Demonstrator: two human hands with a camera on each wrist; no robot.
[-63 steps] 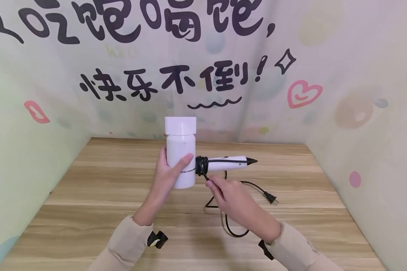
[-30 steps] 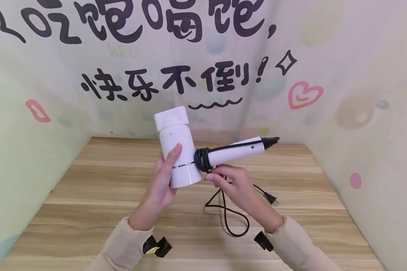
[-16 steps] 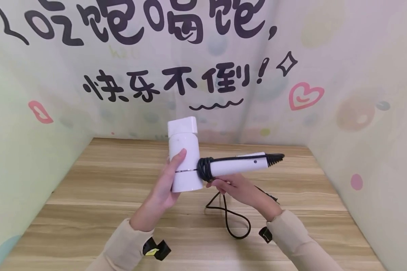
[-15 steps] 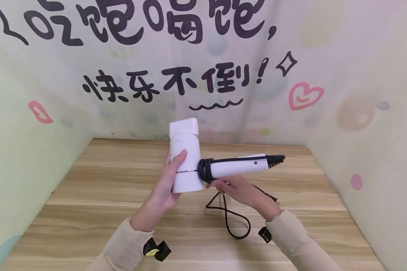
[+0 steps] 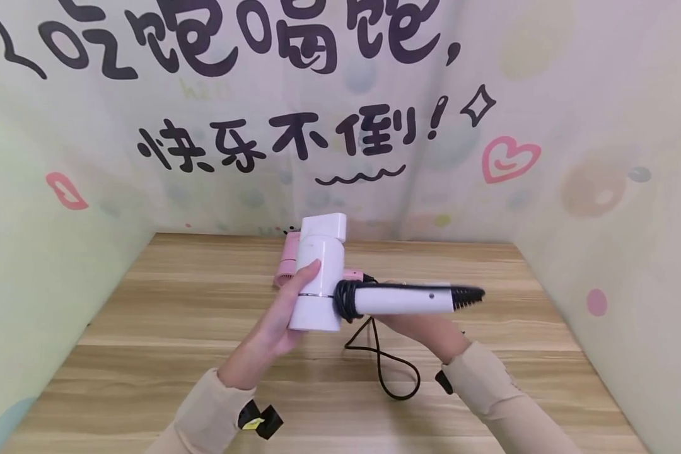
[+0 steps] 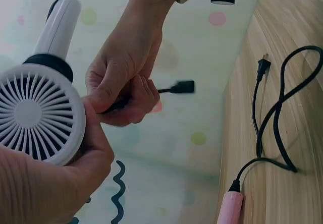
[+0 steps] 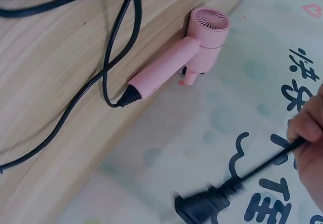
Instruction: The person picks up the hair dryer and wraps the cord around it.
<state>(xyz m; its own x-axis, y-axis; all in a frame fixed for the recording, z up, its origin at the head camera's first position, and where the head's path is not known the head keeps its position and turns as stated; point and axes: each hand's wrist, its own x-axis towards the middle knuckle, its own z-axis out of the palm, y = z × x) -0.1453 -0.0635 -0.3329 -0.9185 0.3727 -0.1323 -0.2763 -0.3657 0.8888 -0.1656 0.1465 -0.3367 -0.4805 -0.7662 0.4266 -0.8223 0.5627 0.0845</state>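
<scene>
A white hair dryer (image 5: 323, 265) is raised above the table in my left hand (image 5: 280, 315), its thumb across the barrel. Black cord (image 5: 347, 300) is wound round the top of its handle, and a stretch runs along the handle to the tail end. Partly hidden behind that handle is my right hand (image 5: 425, 331). In the left wrist view, the right hand (image 6: 121, 77) pinches the dryer's cord close to the barrel, with the black plug (image 6: 182, 87) sticking out past its fingers. The right wrist view shows this plug (image 7: 202, 204) blurred, dangling from the fingers (image 7: 309, 125).
Behind the white dryer, a pink hair dryer (image 7: 174, 57) lies at the back of the wooden table (image 5: 164, 353). Its black cord (image 5: 397, 360) loops across the tabletop, ending in a two-pin plug (image 6: 263, 65). Printed fabric walls (image 5: 601, 157) enclose the table's back and sides.
The white dryer has tilted, then come down and right, uncovering part of the pink dryer. My right hand has moved from in front of the handle to behind it.
</scene>
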